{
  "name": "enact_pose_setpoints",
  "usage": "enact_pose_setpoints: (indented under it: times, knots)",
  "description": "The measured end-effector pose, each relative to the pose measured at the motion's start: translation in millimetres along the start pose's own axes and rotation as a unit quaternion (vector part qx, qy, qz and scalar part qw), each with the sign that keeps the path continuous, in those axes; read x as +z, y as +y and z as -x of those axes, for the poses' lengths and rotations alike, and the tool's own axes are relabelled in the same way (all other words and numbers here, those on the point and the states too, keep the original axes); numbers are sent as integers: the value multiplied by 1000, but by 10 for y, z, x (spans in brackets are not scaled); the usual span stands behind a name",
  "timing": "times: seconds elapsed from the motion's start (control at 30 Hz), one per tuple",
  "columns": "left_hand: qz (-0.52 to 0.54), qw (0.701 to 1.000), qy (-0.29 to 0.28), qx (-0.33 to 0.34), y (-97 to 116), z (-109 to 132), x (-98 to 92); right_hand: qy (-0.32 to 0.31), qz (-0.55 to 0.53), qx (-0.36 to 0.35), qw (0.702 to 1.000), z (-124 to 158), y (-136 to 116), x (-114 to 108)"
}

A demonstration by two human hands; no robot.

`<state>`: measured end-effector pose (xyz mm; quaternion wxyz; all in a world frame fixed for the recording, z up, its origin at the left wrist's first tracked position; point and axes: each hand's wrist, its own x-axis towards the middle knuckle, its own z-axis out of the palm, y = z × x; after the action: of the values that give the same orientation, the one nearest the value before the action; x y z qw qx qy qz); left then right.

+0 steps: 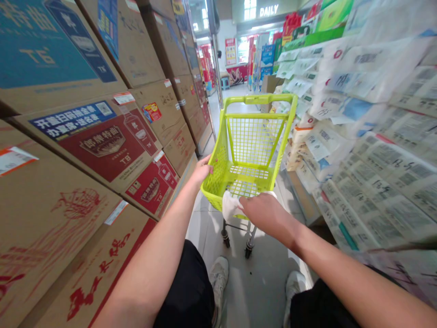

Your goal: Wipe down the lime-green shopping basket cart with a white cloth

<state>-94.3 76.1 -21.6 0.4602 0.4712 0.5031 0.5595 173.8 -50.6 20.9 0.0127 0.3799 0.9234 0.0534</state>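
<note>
Down an aisle walled on the left by stacked cardboard boxes (114, 143) and on the right by high piles of plastic-wrapped packs (372, 98), a pale floor (268, 278) runs forward toward the bright end of the shop. On that floor, between the two stacks and just ahead of the person, stands a lime-green cart (256, 139) with latticed walls, its near rim facing the body. White shoes (220, 273) are planted well apart on the near side of it, which should make for a steady stance. The left hand (204, 169) reaches to the cart's left side, fingers clamped on the rim there. The right hand (261, 209) lies over the near rim, its fingers closed on a white cloth (231, 207) that bulges out beside the knuckles; the fingertips are hidden, so how tightly they pinch cannot be told. For even contact, that cloth would serve better spread flat beneath the fingers than bunched at one side. Smallest of all, the casters (248, 250) below look likely to roll, so any push from the right hand is best met by a firm counter-hold from the left.
</note>
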Motion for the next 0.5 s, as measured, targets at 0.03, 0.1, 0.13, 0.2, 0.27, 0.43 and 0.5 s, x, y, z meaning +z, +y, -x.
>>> enact_pose_setpoints:
  times: [0.03,0.1,0.13,0.2,0.27,0.43,0.5]
  knots:
    - [-4,1000,6,11,0,37,24,9,0,2,1000,3,-37,19]
    - [8,1000,11,28,3,156,140,18,-9,8,1000,-12,-125,59]
    - [19,999,13,33,6,232,224,21,-18,9,1000,-30,-172,76]
    - [46,998,24,33,15,387,410,26,-34,5,999,-79,-258,99]
    - [42,998,31,27,24,508,569,28,-45,1,999,-130,-316,102]
    - [31,999,16,10,23,480,568,9,-57,-1,998,-178,-282,57]
    - [38,999,-9,-1,19,371,413,-4,-58,0,998,-160,-221,33]
